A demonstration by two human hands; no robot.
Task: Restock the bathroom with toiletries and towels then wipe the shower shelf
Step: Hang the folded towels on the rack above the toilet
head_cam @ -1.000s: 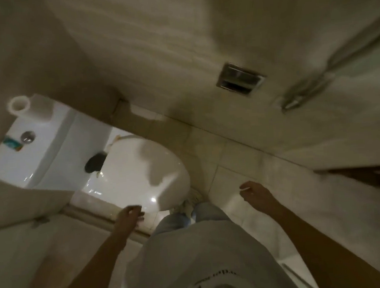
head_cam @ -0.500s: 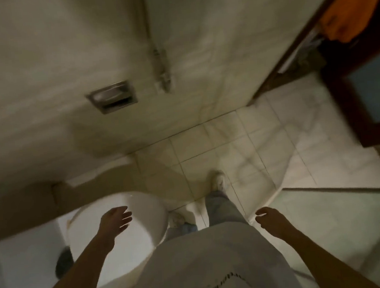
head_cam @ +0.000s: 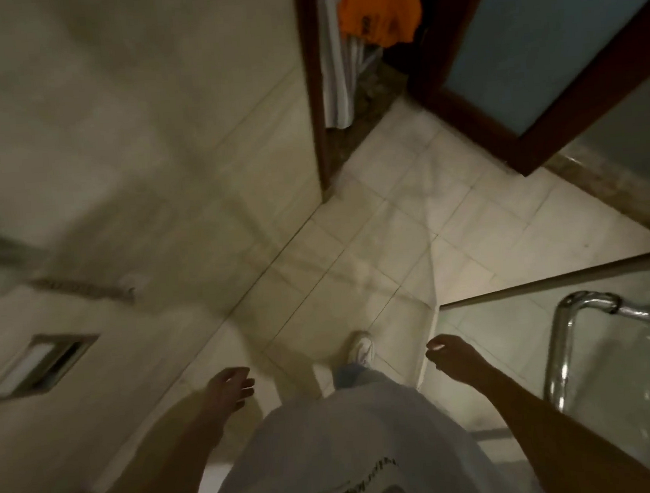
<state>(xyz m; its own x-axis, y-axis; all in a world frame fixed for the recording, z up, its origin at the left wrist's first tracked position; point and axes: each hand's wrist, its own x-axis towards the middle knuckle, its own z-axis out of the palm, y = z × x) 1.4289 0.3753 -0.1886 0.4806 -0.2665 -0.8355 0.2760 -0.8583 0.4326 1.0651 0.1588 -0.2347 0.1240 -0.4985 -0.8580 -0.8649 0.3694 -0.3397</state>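
I stand on the pale tiled bathroom floor [head_cam: 412, 239], facing the open doorway. My left hand [head_cam: 229, 388] hangs low at the left with loosely curled fingers and holds nothing. My right hand [head_cam: 450, 353] hangs at the right, fingers loosely curled, also empty, just left of the glass shower door [head_cam: 616, 359]. No toiletries or towels for restocking are in view. The picture is dim and blurred.
A recessed metal paper holder [head_cam: 37, 366] sits in the tiled wall at the left. A chrome handle [head_cam: 567, 328] is on the shower glass at the right. The dark wooden door [head_cam: 535, 74] stands open; an orange cloth [head_cam: 378, 4] hangs beyond the doorway.
The view has swung right, away from the toilet, toward the doorway. The toilet has left the frame, and the shower door handle has come into view. Both hands stay empty.
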